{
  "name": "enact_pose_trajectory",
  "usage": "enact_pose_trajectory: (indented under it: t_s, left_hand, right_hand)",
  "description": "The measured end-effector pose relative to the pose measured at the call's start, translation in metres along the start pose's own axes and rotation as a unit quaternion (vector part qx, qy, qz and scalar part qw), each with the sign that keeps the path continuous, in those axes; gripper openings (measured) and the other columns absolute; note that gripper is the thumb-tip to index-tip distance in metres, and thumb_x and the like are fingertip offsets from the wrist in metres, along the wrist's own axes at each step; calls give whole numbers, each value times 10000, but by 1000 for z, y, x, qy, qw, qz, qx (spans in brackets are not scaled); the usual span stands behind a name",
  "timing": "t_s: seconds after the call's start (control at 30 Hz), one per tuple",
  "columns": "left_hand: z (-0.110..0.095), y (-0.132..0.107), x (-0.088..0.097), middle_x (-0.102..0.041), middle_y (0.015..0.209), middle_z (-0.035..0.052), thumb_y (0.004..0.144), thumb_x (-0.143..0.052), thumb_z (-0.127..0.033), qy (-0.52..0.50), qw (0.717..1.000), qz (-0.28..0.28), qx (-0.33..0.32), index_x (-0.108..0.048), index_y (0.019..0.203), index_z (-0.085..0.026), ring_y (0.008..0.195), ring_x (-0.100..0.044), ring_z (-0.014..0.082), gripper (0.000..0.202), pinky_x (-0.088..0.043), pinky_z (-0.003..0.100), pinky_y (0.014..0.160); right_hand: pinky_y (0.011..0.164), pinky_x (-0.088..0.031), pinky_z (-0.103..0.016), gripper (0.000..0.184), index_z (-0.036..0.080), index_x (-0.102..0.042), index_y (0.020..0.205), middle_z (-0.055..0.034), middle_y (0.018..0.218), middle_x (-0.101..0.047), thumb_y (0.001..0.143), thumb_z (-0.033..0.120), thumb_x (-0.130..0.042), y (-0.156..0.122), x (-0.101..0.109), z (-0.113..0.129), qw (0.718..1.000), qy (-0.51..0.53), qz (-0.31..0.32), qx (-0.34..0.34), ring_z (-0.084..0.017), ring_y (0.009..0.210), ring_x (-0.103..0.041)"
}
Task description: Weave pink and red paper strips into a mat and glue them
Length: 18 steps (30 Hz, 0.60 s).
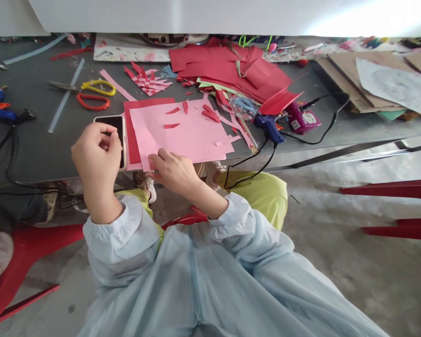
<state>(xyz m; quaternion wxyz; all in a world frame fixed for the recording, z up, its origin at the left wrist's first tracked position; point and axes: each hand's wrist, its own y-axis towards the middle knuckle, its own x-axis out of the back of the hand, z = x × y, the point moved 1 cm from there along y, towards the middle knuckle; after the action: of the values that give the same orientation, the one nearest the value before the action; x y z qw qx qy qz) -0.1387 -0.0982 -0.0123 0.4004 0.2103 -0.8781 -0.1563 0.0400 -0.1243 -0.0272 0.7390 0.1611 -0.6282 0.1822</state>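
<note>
My left hand point(98, 150) hovers over a phone point(108, 124) in a pale case, thumb and fingertips pinched together. Whatever they may hold is too small or hidden to make out. At the table's front edge my right hand point(173, 172) grips the near left corner of a sheet of pink paper point(175, 140), the fingers on top and the thumb by the edge. Several small red paper slivers point(171, 126) lie on that sheet. Red paper point(130, 117) shows underneath at its left. Beyond it rests a woven red-and-pink paper piece point(149, 82).
Scissors point(87, 93) with yellow and orange handles lie at left. A blue glue gun point(269, 128) with black cords rests at right beside a purple box point(303, 117). Red paper sheets point(228, 70) pile up behind; cardboard point(358, 89) lies far right. Another glue gun point(3, 110) sits far left.
</note>
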Motion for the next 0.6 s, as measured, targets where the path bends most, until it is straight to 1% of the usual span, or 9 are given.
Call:
enact_pose_trajectory:
  t_s: [0.1,0.2,0.3,0.4,0.47,0.53,0.6]
  left_hand:
    - [2,0,1,-663,748,-10,879,-569,-290,-10,1000,0,-2,-676,941,-249,690,-678,146,130,-497,256,653]
    - [0,0,2,-648,711,-28,862,-577,-281,-7,1000,-7,-5,-677,916,-252,673,-674,149,117,-501,270,669]
    - [-2,1,4,-639,677,-40,839,-580,-263,-7,1000,-12,-1,-680,897,-249,657,-672,151,117,-501,281,675]
    - [-1,1,3,-641,670,-34,838,-577,-258,-10,1000,-16,1,-688,897,-242,646,-668,154,127,-497,289,684]
    - [0,2,0,-643,671,-27,847,-579,-278,-10,1000,-18,1,-695,908,-232,632,-655,156,139,-490,292,678]
    - [2,3,-3,-651,677,-19,845,-583,-286,-14,1000,-23,5,-700,913,-221,624,-647,160,150,-487,297,677]
    - [4,4,-7,-655,673,-16,826,-581,-262,-17,999,-32,16,-694,903,-219,632,-650,162,143,-491,293,690]
  right_hand:
    - [563,-273,-336,322,180,-656,1138,-114,1141,-658,1055,278,-361,4,-3,-1,1000,-6,-10,8,-201,900,-651]
    - [568,-281,-323,363,197,-691,1118,-99,1119,-665,1065,298,-347,4,-3,-5,1000,8,-19,10,-197,904,-639]
    - [565,-283,-306,372,221,-724,1127,-87,1094,-670,1065,326,-372,2,4,-9,998,43,-47,-15,-186,881,-629]
    - [574,-293,-291,359,238,-751,1128,-76,1038,-678,1052,355,-420,2,17,-17,989,89,-107,-49,-174,816,-616]
    - [591,-312,-285,341,221,-765,1104,-69,968,-690,1040,351,-457,4,28,-26,980,121,-147,-58,-167,775,-605]
    - [631,-347,-278,305,188,-772,1060,-63,904,-709,1021,304,-493,10,41,-38,972,151,-174,-51,-166,771,-604]
    - [650,-364,-284,299,170,-769,995,-57,844,-712,1010,320,-511,17,56,-53,962,159,-214,-57,-160,714,-578]
